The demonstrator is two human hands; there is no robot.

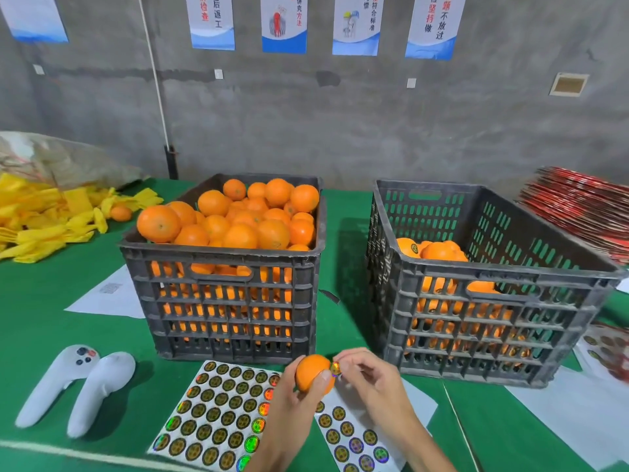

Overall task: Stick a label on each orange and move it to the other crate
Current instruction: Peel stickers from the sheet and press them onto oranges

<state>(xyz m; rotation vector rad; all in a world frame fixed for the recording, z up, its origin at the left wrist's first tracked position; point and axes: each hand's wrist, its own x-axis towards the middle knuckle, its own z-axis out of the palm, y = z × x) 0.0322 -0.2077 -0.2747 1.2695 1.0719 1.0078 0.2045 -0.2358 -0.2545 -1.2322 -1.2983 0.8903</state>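
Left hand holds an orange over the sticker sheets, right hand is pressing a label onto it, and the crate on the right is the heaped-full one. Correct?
Not quite. The head view shows the left crate heaped full; the right crate is only partly filled. The rest stands: left hand holds the orange, right hand applies the label.

Two white controllers point(73, 390) lie on the green table point(41, 321). A pile of yellow foam nets point(51, 216) sits far left. Red flat sheets point(585, 212) are stacked far right. Posters point(284, 23) hang on the grey wall point(306, 114).
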